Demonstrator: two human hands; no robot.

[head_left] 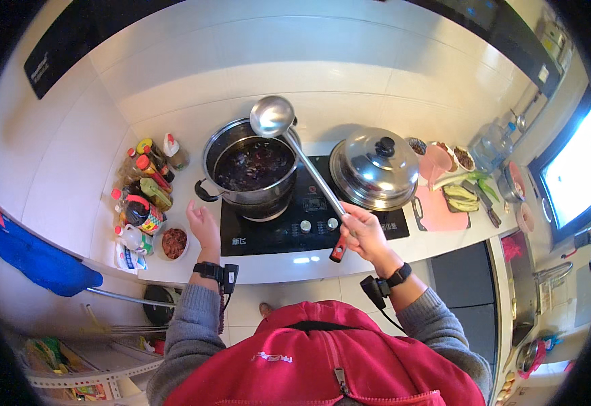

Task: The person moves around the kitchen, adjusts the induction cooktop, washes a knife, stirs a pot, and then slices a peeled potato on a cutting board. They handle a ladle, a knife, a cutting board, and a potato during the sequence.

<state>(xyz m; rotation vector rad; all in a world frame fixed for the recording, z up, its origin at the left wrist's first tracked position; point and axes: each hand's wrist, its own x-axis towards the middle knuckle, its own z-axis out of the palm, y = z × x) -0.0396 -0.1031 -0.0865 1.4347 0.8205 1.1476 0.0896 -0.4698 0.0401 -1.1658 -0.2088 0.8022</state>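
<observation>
My right hand [360,231] grips the long handle of a stainless steel ladle [320,182], whose red-and-black end points down past my fingers. The ladle's bowl is up at the back, above the right rim of a deep steel pot [209,152]. Dark liquid [254,165] with small pieces floating in it stands in the pot. My left hand [204,228] holds nothing, fingers partly curled, just below the pot's black side handle [206,192]. The pot stands on the left of a black two-zone cooktop [254,241]. A steel pan with a domed lid [384,165] covers the right zone.
Sauce bottles [145,188] crowd the left counter beside a bowl of minced meat [174,243]. On the right lie a pink cutting board [435,210], cut green vegetables [460,198], a knife [489,210] and small bowls [463,158]. A range hood [92,35] hangs above.
</observation>
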